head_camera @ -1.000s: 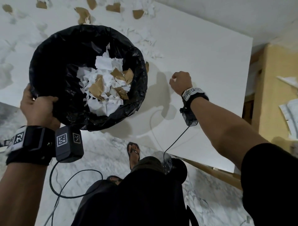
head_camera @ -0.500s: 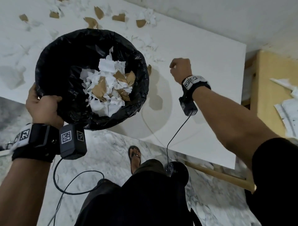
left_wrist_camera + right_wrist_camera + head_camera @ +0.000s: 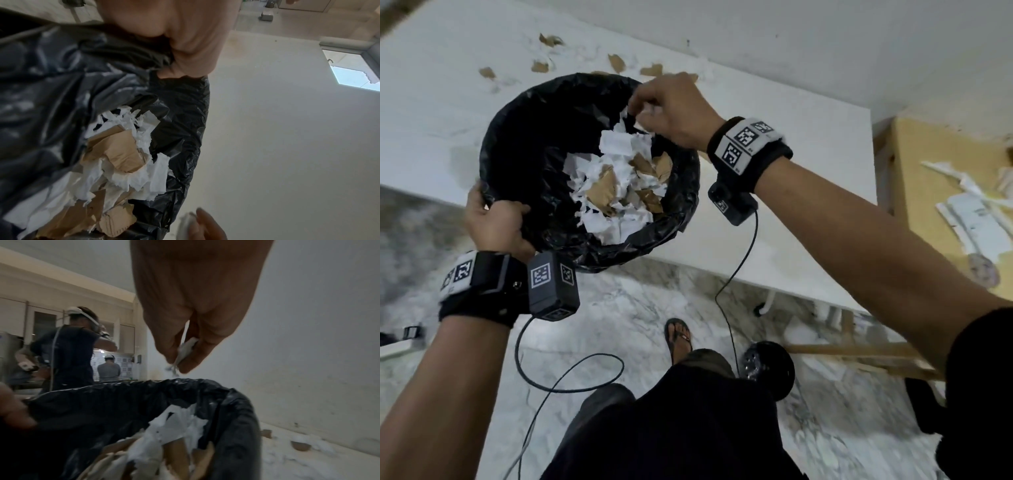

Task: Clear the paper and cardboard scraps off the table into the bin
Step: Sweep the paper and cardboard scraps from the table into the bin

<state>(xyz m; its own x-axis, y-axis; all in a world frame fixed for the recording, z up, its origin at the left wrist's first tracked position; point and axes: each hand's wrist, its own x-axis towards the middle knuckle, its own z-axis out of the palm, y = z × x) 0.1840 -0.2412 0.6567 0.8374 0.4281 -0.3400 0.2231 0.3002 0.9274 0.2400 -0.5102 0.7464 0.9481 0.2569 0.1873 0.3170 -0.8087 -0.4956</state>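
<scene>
My left hand (image 3: 496, 222) grips the near rim of a bin lined with a black bag (image 3: 524, 144), held above the table's front edge. Torn white paper and brown cardboard scraps (image 3: 616, 185) lie inside it. My right hand (image 3: 671, 109) hovers over the bin's far rim and pinches a small white paper scrap (image 3: 186, 348) between thumb and fingers. In the left wrist view the bag (image 3: 61, 81) and its scraps (image 3: 123, 154) fill the left side. More scraps (image 3: 616, 63) lie on the white table (image 3: 791, 171) beyond the bin.
A wall runs along the table's far edge. Marble floor (image 3: 619, 308) lies under me, with cables hanging from both wrists. A yellow board (image 3: 945, 205) with papers stands at the right. Two other people (image 3: 68, 347) work in the background of the right wrist view.
My right hand left the table at the right and moved left over the bin with a white scrap in its fingers. The bin stayed in my left hand.
</scene>
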